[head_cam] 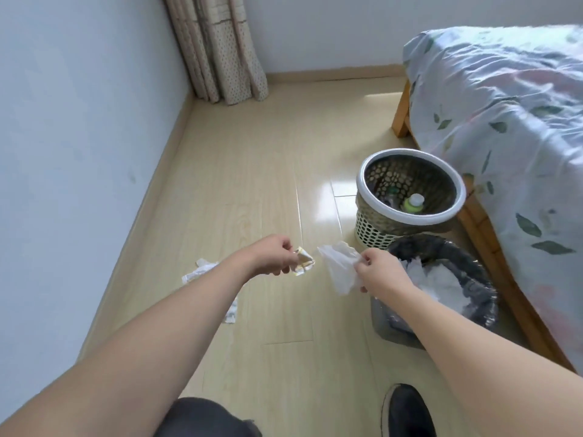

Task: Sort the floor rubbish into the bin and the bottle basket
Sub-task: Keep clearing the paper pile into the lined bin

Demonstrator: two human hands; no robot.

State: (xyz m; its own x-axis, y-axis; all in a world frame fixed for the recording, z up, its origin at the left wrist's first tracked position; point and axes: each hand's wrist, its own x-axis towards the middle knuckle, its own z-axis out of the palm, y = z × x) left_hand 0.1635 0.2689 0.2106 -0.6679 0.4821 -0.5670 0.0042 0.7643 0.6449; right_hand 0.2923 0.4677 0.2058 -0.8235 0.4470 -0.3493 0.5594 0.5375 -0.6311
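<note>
My left hand (273, 254) pinches a small crumpled yellowish wrapper (303, 260) above the floor. My right hand (380, 270) grips a white crumpled tissue (341, 267) just left of the bin (473, 275), a grey bin with a black liner, filled with white paper. Behind it stands the bottle basket (372, 230), perforated with a white rim, holding a green bottle with a white cap (414, 204). Two crumpled paper scraps lie on the floor: one (198, 270) by my left forearm, another (231, 313) partly hidden under it.
A bed with a leaf-print sheet (504, 121) and wooden frame runs along the right, close to the bin and basket. A wall (79, 152) borders the left, a curtain (220, 52) hangs in the far corner. My black shoe (407, 411) is near the bottom edge.
</note>
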